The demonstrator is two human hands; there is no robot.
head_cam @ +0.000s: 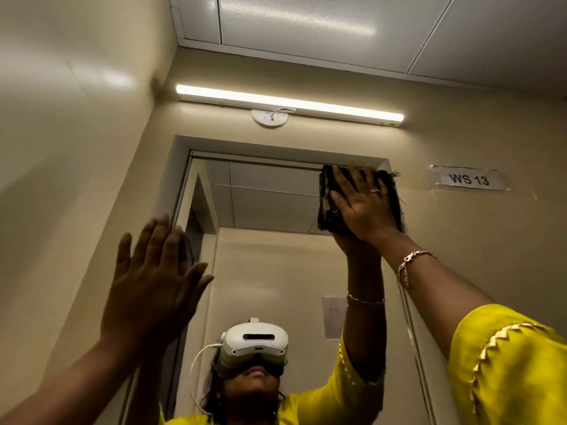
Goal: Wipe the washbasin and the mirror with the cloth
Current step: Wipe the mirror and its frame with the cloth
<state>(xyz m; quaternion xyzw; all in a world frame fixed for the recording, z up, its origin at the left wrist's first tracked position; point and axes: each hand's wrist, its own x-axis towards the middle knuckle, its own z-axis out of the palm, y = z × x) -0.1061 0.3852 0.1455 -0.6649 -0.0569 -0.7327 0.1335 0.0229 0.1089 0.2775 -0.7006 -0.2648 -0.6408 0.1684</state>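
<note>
– Up at the mirror (276,204), which part is in work now?
– Its top right corner. The right hand (365,207) presses the dark cloth (325,191) flat on the glass there, just under the upper edge of the frame. The grip is wide: fingers straight and spread over the cloth, none curled round it.
– And the other hand?
– The left hand (153,286) is raised at the left edge of the mirror, lower than the cloth. Its grip is wide too and holds nothing. Whether it touches the glass, I cannot tell.
– What may go wrong, in your opinion?
– Three things, I think. Only the pressure of a flat palm keeps the cloth on the mirror, so if this pressure gets weaker in a stroke, the cloth can slide out and fall. A bare left palm on the glass would leave new marks. And the ring (375,190) on the right hand could meet the glass if the fingers slip past the edge of the cloth.
– The washbasin?
– Probably below the mirror, but not in view, so I cannot judge it.
</note>
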